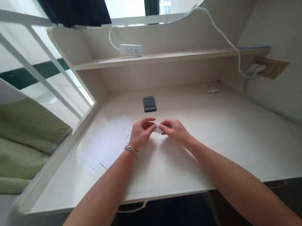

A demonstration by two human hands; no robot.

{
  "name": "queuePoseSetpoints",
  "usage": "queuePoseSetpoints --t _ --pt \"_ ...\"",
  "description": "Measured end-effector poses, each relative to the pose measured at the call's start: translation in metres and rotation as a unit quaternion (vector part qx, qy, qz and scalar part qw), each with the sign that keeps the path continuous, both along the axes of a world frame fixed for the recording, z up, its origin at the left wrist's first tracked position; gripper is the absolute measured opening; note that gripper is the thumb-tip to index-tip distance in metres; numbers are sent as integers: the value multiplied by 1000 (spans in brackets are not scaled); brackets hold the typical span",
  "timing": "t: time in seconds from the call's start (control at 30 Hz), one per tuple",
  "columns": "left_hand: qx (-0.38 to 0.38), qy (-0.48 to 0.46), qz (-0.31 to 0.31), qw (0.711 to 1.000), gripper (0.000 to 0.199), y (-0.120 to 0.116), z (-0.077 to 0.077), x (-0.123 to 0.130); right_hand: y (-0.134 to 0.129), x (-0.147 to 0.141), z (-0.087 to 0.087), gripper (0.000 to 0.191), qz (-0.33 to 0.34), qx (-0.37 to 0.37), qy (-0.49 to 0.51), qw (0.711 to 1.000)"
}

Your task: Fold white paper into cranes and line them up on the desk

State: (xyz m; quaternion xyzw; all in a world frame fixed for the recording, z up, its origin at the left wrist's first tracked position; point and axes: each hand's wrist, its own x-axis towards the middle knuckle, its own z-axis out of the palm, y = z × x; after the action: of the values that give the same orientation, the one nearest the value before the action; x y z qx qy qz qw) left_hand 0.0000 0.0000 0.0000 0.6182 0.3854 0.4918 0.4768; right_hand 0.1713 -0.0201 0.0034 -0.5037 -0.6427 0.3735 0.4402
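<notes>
Over the desk [231, 132], the left hand [140, 133] and right hand [176, 130] pinch a small white piece [158, 130] between them, white sheets [108, 139] to their left, a dark object [149, 103] beyond.

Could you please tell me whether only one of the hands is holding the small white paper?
No, the left hand and the right hand both pinch the small white paper.

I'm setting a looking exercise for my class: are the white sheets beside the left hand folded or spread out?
Spread out: the white sheets lie flat on the desk beside the left hand, edges partly overlapping.
</notes>
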Motion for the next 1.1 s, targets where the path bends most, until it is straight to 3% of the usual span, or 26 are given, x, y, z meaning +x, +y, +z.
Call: queuePoseSetpoints --t 0.17,0.33,0.47,0.53,0.8,0.93,1.1 --pt "16 28 27 999 31 -3 4 2 -6 -2 6 26 51 6 -82 995" --pt "-58 -90 44 993 45 -4 9 3 -5 -2 8 26 51 -19 67 996" --pt "-65 -56 -4 996 39 -4 8 2 -4 -3 9 29 29 -37 166 985" --pt "-51 -30 -24 998 37 -3 7 2 -3 -4 8 30 27 -44 179 982" --pt "-58 -9 33 998 41 1 3 2 1 -1 3 29 41 -86 101 990" --pt "-56 6 14 998 41 -2 5 4 3 -1 2 26 19 -74 145 986" --pt "-83 -55 -32 995 49 -6 6 5 2 -4 4 26 -11 -82 223 971"
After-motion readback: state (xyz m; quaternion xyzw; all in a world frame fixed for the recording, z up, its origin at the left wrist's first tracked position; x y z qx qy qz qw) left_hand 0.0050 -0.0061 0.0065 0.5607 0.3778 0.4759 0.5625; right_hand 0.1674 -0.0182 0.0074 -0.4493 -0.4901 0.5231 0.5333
